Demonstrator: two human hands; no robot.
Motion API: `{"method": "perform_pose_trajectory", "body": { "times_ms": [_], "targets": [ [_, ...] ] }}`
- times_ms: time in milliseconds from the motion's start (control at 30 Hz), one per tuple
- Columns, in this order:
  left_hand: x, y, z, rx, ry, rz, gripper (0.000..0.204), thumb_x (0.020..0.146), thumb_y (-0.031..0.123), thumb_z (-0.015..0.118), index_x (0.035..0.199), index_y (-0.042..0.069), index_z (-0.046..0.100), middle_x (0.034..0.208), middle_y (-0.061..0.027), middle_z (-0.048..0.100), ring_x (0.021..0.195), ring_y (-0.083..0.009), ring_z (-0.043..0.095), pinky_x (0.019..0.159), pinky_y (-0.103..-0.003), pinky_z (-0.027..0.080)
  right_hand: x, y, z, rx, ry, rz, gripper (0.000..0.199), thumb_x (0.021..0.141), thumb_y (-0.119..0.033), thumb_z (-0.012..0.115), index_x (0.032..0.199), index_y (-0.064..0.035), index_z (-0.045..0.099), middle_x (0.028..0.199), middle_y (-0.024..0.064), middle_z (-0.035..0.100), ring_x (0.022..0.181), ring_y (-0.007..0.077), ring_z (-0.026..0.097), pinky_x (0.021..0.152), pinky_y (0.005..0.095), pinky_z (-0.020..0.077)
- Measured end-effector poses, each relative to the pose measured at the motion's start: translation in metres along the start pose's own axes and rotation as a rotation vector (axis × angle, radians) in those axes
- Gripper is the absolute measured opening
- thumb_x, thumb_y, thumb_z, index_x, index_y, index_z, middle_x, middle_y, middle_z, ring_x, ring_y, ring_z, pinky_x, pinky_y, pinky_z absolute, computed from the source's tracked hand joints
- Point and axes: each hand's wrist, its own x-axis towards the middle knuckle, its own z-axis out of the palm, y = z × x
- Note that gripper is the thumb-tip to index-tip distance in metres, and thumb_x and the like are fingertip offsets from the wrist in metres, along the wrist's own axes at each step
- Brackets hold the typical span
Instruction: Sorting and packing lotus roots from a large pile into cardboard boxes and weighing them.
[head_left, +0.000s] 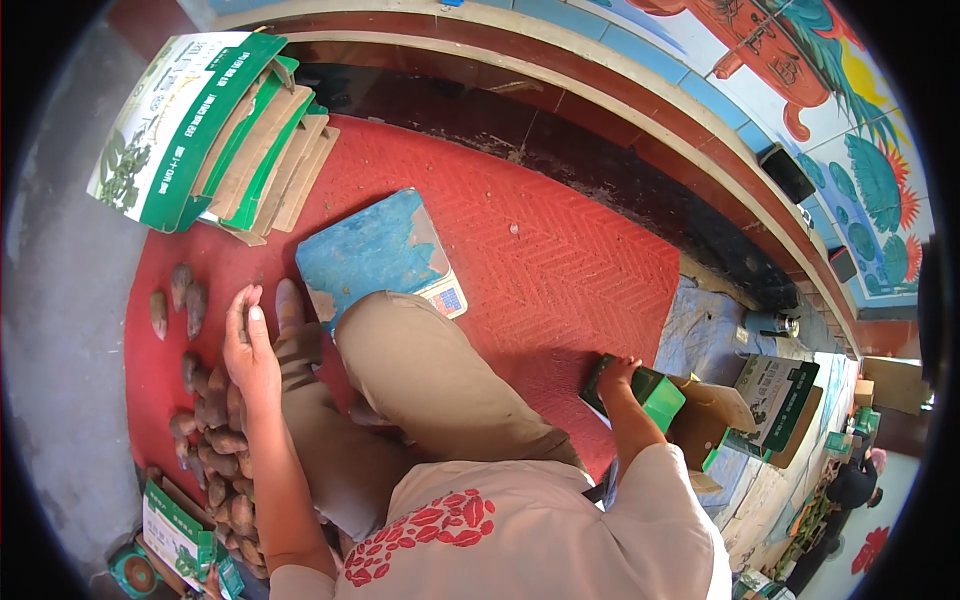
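The right hand [622, 374], nearer, clamps its fingers on the open carton [715, 404], which extends toward four o'clock from them, long axis unclear; the left hand [250, 345], at nine o'clock, extends its fingers together, empty.

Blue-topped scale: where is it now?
In the head view, the scale lies left of centre on the red mat, just beyond the bent knee and to the right of the left hand.
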Motion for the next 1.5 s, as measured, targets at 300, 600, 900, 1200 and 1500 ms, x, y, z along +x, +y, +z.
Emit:
{"method": "perform_pose_trajectory", "body": {
  "times_ms": [300, 600, 900, 1200, 1500],
  "targets": [
    [-0.003, -0.013, -0.003, -0.077, 0.000, -0.032, 0.029, 0.096, 0.015, 0.046, 0.119, -0.002, 0.054, 0.111, -0.0118, 0.063, 0.106, -0.0172, 0.058, 0.094, -0.029, 0.042, -0.022, 0.027, 0.040, -0.003, -0.183, -0.018, 0.066, 0.085, -0.038, 0.054, 0.141, -0.0108, 0.035, 0.150, 0.0154, 0.022, 0.136, 0.0425, 0.020, 0.101, 0.0690, 0.0161],
    [-0.006, -0.009, 0.000, -0.065, -0.019, -0.055, 0.025, 0.094, 0.012, 0.050, 0.114, -0.001, 0.056, 0.109, -0.0107, 0.062, 0.103, -0.0163, 0.058, 0.092, -0.028, 0.043, -0.052, 0.037, 0.125, -0.037, -0.343, -0.062, 0.060, 0.088, -0.039, 0.050, 0.141, -0.0145, 0.037, 0.151, 0.0084, 0.023, 0.137, 0.0414, 0.019, 0.098, 0.0717, 0.0188],
    [-0.015, -0.007, -0.002, -0.038, 0.087, 0.058, 0.024, 0.086, 0.011, 0.062, 0.107, 0.000, 0.059, 0.099, -0.0146, 0.064, 0.096, -0.0241, 0.062, 0.086, -0.032, 0.047, -0.047, 0.043, 0.130, -0.112, -0.578, -0.250, 0.054, 0.082, -0.045, 0.054, 0.128, -0.0164, 0.052, 0.135, 0.0091, 0.046, 0.122, 0.0333, 0.044, 0.097, 0.0542, 0.0379],
    [-0.017, -0.014, -0.016, 0.048, 0.107, 0.140, 0.027, 0.084, 0.007, 0.064, 0.109, -0.002, 0.057, 0.105, -0.0140, 0.062, 0.098, -0.0231, 0.061, 0.087, -0.032, 0.048, 0.054, 0.009, -0.021, 0.056, 0.126, -0.506, 0.055, 0.081, -0.048, 0.052, 0.118, -0.0089, 0.059, 0.121, 0.0148, 0.058, 0.108, 0.0321, 0.058, 0.093, 0.0440, 0.0451],
    [-0.012, -0.007, -0.014, 0.001, 0.187, 0.102, 0.027, 0.084, 0.015, 0.064, 0.106, 0.001, 0.059, 0.103, -0.0130, 0.063, 0.095, -0.0254, 0.060, 0.085, -0.035, 0.046, -0.184, -0.123, -0.470, 0.587, 1.482, -1.203, 0.037, 0.076, -0.013, 0.067, 0.109, -0.0041, 0.056, 0.103, 0.0186, 0.058, 0.094, 0.0371, 0.057, 0.077, 0.0436, 0.0491]
  ]
}}
